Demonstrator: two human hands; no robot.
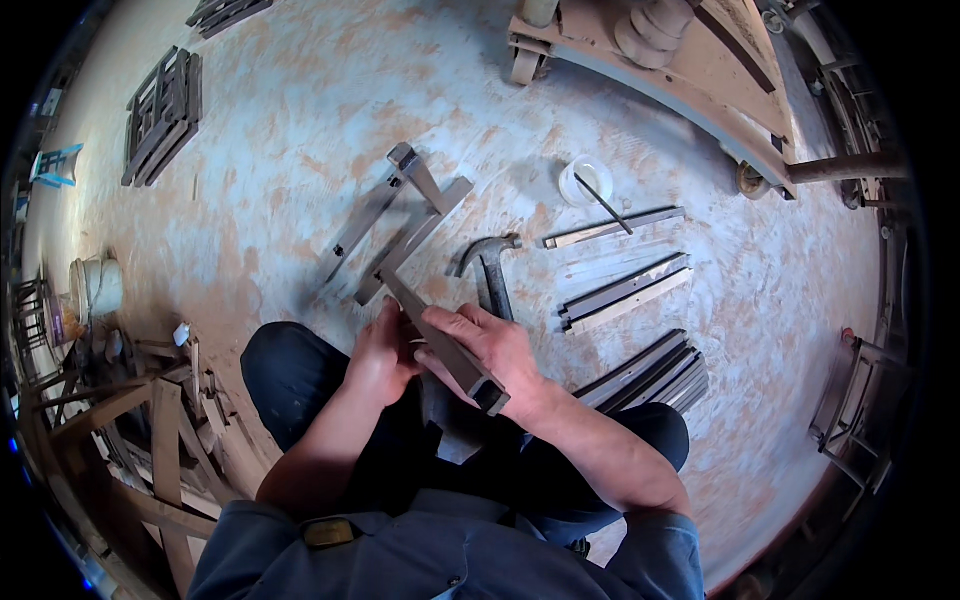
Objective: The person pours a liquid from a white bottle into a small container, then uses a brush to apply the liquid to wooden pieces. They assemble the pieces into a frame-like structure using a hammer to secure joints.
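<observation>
Between my knees I hold a dark wooden frame piece (452, 345), slanting from the centre down toward my lap. My right hand (490, 350) wraps over it from the right, thumb and fingers around the wood. Closed against its left side, lower down, is my left hand (382, 352), its fingertips partly hidden. The piece's far end meets a partly joined wooden frame (425, 240) of several dark bars; whether the joint is tight I cannot tell. Just beyond my right hand lies a claw hammer (492, 275), head pointing away, handle end hidden behind the hand.
To the right, loose dark wooden bars (625, 295) lie in groups on the floor. Beyond them stands a white tub (585, 182) with a stick in it. A wheeled wooden cart (650, 85) is at far right, stacked frames (163, 115) far left, scrap wood (165, 440) near left.
</observation>
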